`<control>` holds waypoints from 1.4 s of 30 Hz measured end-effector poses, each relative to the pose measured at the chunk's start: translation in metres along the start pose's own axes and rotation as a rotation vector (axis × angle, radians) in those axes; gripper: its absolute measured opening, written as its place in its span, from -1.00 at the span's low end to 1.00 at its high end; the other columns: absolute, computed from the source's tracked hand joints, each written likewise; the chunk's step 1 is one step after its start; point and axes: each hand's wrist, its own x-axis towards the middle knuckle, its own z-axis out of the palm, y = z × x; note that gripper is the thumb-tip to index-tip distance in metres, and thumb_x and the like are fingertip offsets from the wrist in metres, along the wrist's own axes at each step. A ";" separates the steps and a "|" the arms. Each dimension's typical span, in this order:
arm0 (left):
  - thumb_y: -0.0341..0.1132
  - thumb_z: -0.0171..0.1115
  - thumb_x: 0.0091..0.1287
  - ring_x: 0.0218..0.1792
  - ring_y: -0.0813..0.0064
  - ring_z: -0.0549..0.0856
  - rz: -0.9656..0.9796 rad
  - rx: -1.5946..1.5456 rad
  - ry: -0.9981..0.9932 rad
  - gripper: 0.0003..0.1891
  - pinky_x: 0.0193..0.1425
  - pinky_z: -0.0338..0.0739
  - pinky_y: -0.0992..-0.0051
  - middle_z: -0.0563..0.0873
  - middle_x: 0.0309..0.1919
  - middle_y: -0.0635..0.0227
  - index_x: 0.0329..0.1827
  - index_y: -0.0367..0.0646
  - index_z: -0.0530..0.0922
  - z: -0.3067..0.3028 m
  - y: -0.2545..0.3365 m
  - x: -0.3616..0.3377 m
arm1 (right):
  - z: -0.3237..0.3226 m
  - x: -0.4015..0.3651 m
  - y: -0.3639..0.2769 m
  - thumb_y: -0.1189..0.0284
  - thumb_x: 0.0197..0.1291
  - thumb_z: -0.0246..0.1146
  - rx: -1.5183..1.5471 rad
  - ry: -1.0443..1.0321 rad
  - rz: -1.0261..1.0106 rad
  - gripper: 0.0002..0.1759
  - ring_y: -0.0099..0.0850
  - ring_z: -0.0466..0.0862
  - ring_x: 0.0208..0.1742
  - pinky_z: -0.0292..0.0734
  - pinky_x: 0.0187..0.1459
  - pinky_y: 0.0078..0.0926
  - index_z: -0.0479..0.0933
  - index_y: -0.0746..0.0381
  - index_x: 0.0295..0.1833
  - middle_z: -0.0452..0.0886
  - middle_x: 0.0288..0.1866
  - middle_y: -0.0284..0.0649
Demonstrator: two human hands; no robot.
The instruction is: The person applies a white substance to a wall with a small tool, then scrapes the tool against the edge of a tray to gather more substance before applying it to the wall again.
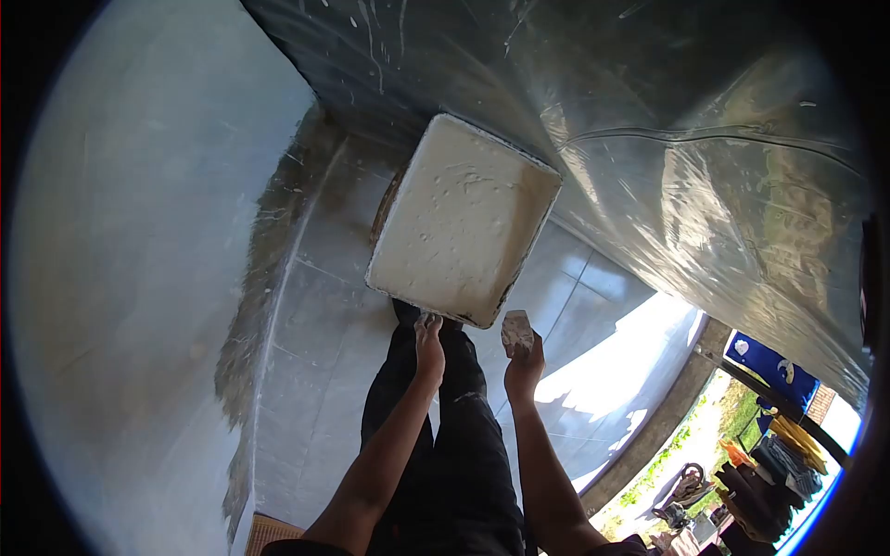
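A rectangular tray (452,222) full of pale, wet plaster-like material stands in front of my legs, its rim coated with the same stuff. My left hand (429,345) is at the near edge of the tray, its whitened fingers closed together; whether they grip the rim or something small is hidden. Right of the tray's near corner, my right hand (525,361) holds up a pale, plaster-covered block (517,328), apart from the tray.
A partly coated wall (148,259) rises at the left, with a rough dark band along its bottom. Plastic sheeting (705,139) hangs at the upper right. Grey tiles (315,371) cover the floor. Piled clothes (779,468) lie beyond a curved sill (649,422).
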 end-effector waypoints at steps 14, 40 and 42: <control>-0.11 0.17 0.52 -0.06 0.65 0.46 0.021 -0.523 -0.010 -0.81 0.31 0.28 0.48 0.45 -0.18 0.59 0.03 0.07 0.45 0.027 0.013 -0.011 | 0.025 -0.010 -0.025 0.70 0.44 0.00 -0.056 0.019 -0.042 -0.54 -0.10 0.74 0.20 0.64 0.18 -0.17 0.42 0.34 0.42 0.71 0.14 0.10; -0.12 0.18 0.51 0.27 0.54 0.50 -0.049 -0.604 -0.057 -0.62 0.43 0.31 0.43 0.53 0.19 0.45 0.28 -0.04 0.43 0.021 0.013 -0.013 | 0.086 -0.008 -0.013 0.56 0.43 0.00 -0.257 -0.106 -0.115 -0.21 0.25 -0.11 0.71 -0.15 0.67 0.10 -0.19 0.53 0.64 -0.11 0.69 0.36; -0.07 0.19 0.51 0.31 0.53 0.51 -0.036 -0.579 -0.054 -0.59 0.46 0.30 0.42 0.57 0.24 0.43 0.31 -0.03 0.45 0.019 0.009 -0.010 | 0.088 -0.004 -0.011 0.59 0.41 0.02 -0.252 -0.088 -0.111 -0.20 0.24 -0.07 0.71 -0.11 0.67 0.06 -0.19 0.50 0.65 -0.07 0.68 0.36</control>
